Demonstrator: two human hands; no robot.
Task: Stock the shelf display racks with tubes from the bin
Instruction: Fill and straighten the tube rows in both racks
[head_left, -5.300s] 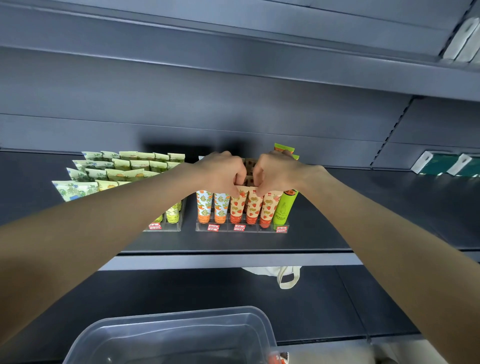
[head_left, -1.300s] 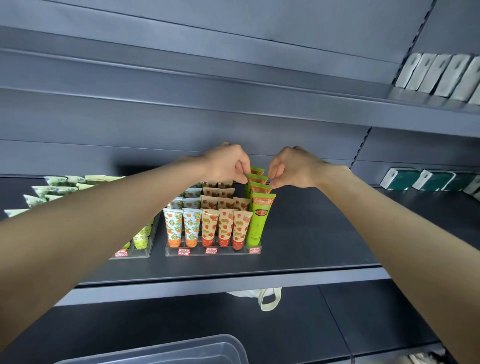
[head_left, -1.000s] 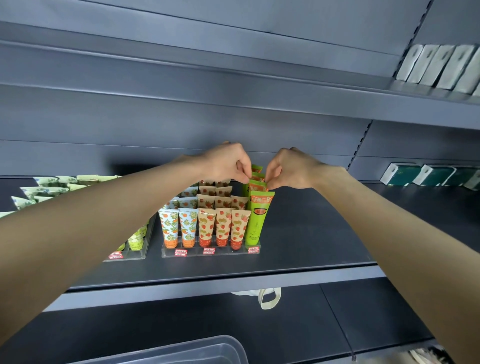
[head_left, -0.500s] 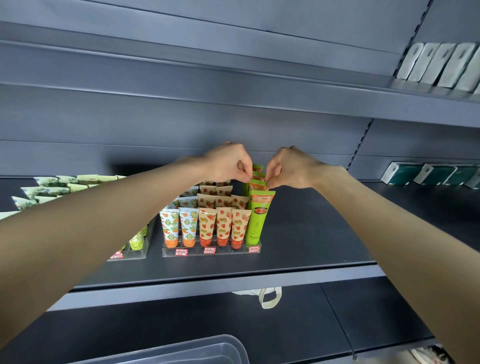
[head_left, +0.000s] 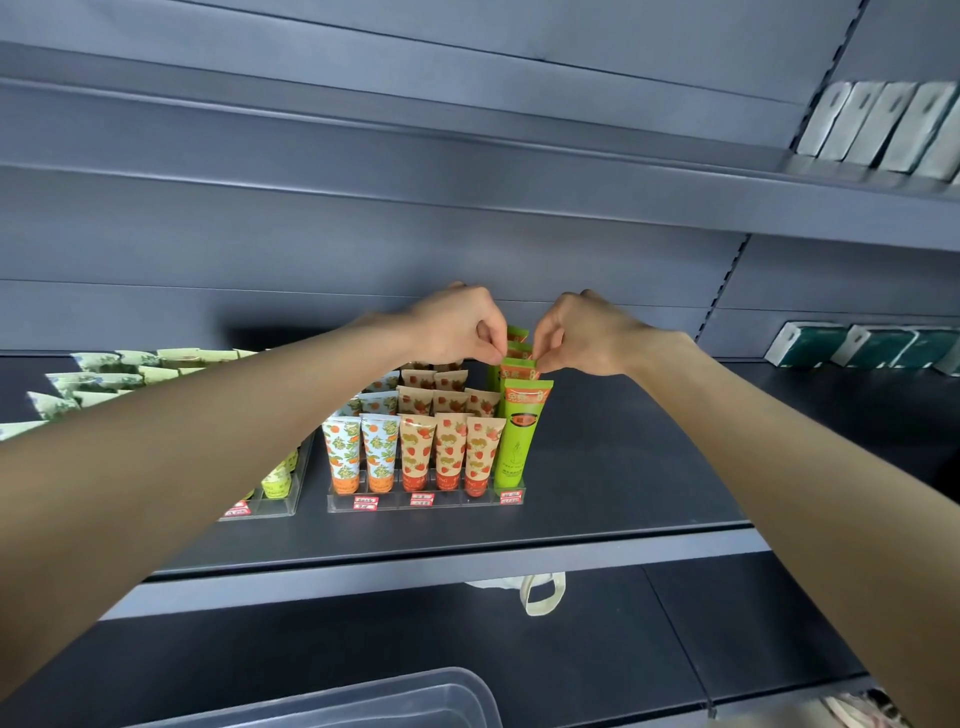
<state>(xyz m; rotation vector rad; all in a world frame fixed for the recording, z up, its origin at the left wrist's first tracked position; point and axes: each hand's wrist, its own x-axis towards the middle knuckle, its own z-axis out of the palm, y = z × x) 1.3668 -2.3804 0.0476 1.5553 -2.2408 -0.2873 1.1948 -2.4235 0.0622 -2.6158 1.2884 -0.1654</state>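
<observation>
the left grip (head_left: 457, 325) and the right grip (head_left: 587, 335) each pinched a top corner of a green tube (head_left: 516, 371), which stood between them in the end column of the clear rack (head_left: 426, 503), just behind the front green tube (head_left: 521, 431) below the fingertips. done well, i judged, both pinches would press down evenly, seating it upright without tipping the strawberry tubes (head_left: 449, 447) under the left grip; the bin (head_left: 395, 699) lay well beneath both wrists.
</observation>
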